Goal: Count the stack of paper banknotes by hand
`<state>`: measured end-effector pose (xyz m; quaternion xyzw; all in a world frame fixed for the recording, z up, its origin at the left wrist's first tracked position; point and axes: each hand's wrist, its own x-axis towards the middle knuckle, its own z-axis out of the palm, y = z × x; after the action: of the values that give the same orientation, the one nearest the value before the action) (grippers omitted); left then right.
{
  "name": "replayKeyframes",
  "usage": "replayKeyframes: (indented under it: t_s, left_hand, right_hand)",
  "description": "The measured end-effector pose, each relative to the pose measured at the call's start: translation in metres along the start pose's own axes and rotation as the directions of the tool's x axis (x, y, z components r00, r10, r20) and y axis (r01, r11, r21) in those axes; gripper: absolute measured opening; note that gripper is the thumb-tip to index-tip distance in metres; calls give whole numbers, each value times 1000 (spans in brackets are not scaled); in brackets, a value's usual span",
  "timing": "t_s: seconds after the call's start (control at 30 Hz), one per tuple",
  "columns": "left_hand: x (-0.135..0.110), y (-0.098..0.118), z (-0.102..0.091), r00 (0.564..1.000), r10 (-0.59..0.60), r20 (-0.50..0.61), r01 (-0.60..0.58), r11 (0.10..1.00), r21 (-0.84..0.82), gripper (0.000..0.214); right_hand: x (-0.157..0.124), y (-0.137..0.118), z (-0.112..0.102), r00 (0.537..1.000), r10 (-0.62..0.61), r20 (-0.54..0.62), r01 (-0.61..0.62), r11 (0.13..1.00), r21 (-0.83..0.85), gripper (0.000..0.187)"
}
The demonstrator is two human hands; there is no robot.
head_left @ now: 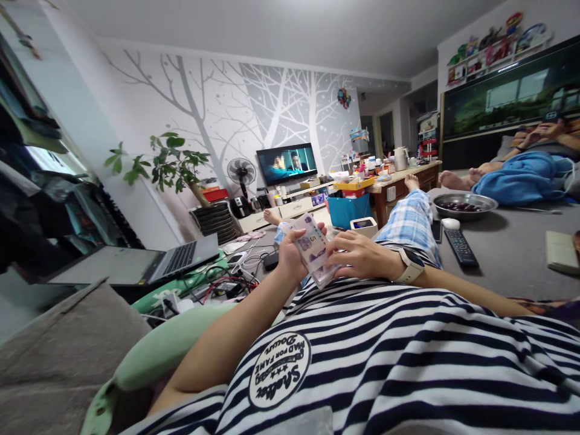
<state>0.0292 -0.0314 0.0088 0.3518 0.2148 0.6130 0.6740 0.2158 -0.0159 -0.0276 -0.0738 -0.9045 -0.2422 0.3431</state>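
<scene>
A stack of purple-printed banknotes (312,244) is held upright and tilted above my striped shirt. My left hand (291,252) is closed around the stack's left side, thumb across the front and fingertips showing at the far edge. On the other side, my right hand (360,255) has its bent fingers on the right edge of the notes, with its thumb hidden. A pale watch (410,266) is on my right wrist.
At the left lies an open laptop (193,254) beside tangled cables. On the right of the grey sofa are a black remote (461,246), a metal bowl (487,202) of dark fruit and another person's legs. A blue bin (347,211) stands ahead.
</scene>
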Motion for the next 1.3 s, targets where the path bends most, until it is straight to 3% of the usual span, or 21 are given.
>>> replayKeyframes:
  t_s: [0.53, 1.07, 1.3]
  left_hand:
    - [1, -2, -3, 1000, -6, -1, 7, 1000, 9, 51]
    - [-4, -6, 2, 1000, 17, -19, -17, 1000, -19, 45]
    - [-5, -6, 4, 997, 75, -22, -75, 997, -23, 43]
  right_hand:
    - [-2, 1, -3, 997, 19, 73, -18, 1000, -16, 31]
    - [-2, 2, -3, 998, 28, 53, -28, 1000, 1, 34]
    - [-2, 4, 0, 1000, 15, -9, -16, 1000, -23, 30]
